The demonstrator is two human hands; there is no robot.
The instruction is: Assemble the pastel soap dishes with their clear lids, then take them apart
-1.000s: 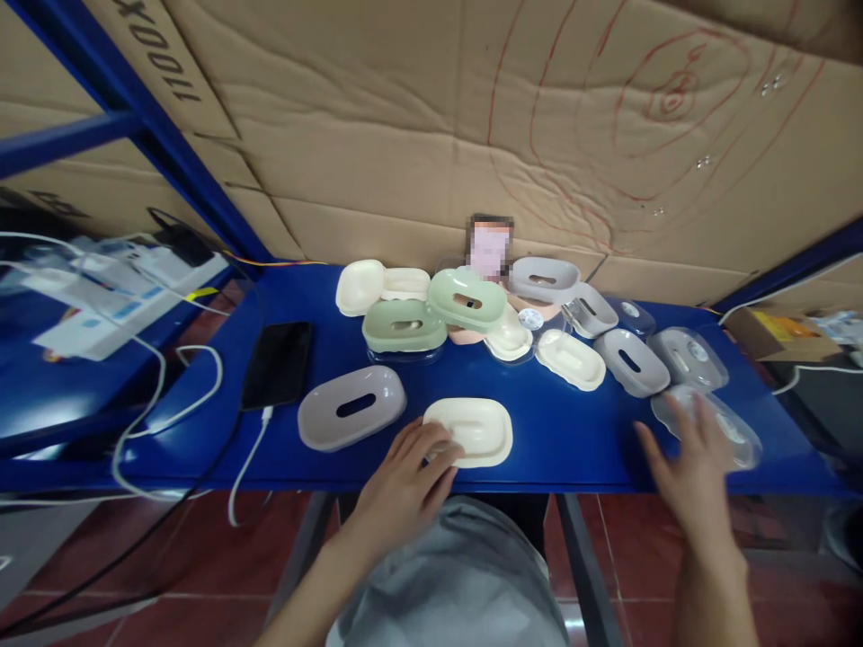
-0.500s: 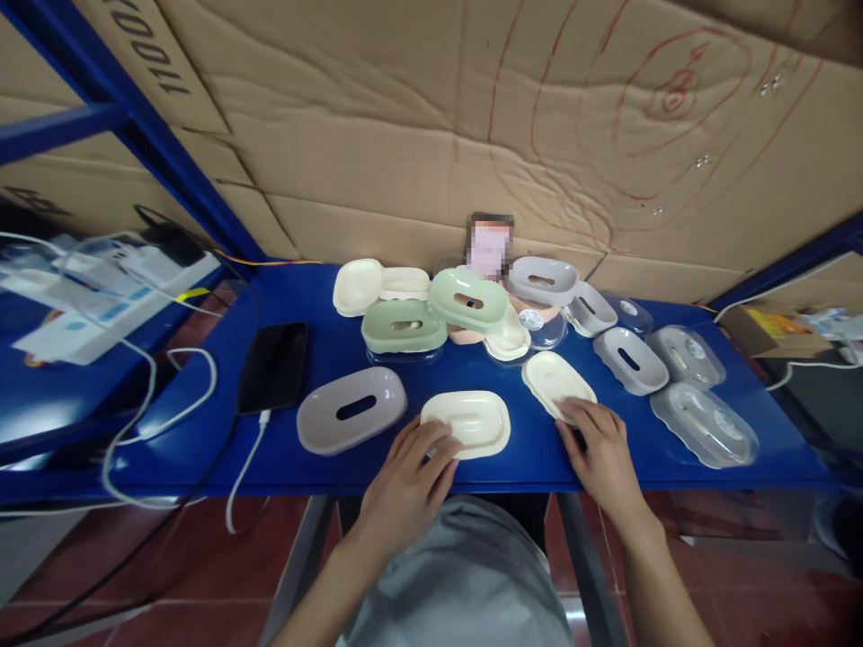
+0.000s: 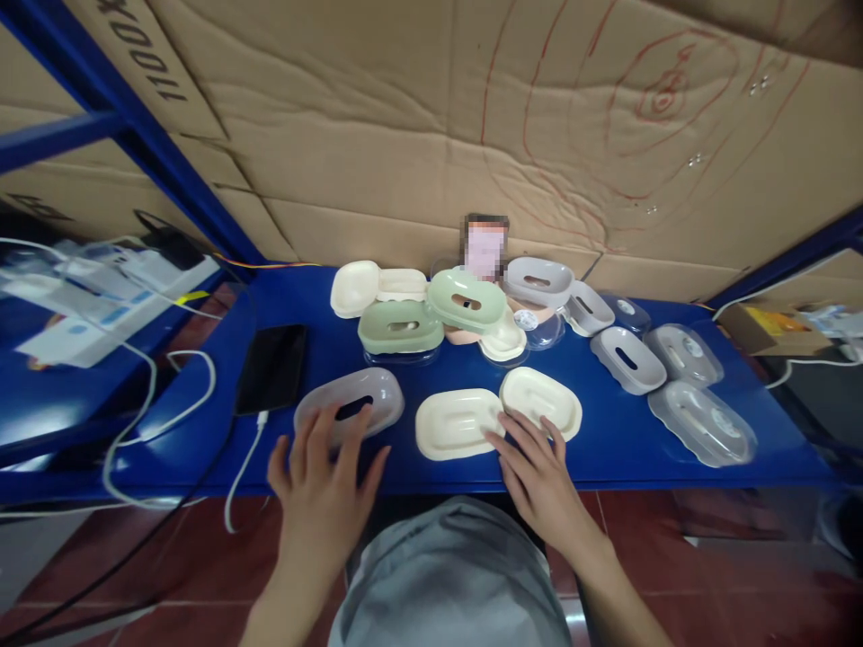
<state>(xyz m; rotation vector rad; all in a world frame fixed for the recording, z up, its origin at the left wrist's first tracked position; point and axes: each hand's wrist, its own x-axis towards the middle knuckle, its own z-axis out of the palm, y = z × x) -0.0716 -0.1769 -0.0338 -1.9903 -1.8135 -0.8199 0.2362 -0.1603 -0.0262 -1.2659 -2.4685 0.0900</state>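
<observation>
My left hand [image 3: 322, 481], fingers spread wide, reaches over the grey slotted lid [image 3: 349, 409]; right hand [image 3: 539, 467], fingertips flat on cream tray [image 3: 540, 402]. Sorting parts; next needs a grip on lid.

Likely a stockroom: blue steel shelving [image 3: 607, 449], cardboard cartons [image 3: 404, 135].

Five cream pieces [image 3: 458, 423], two green [image 3: 400, 326], one black phone [image 3: 271, 367].

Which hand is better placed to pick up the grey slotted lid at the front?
Left. The left hand hovers with fingers spread over the grey slotted lid; the right hand touches the cream tray.
</observation>
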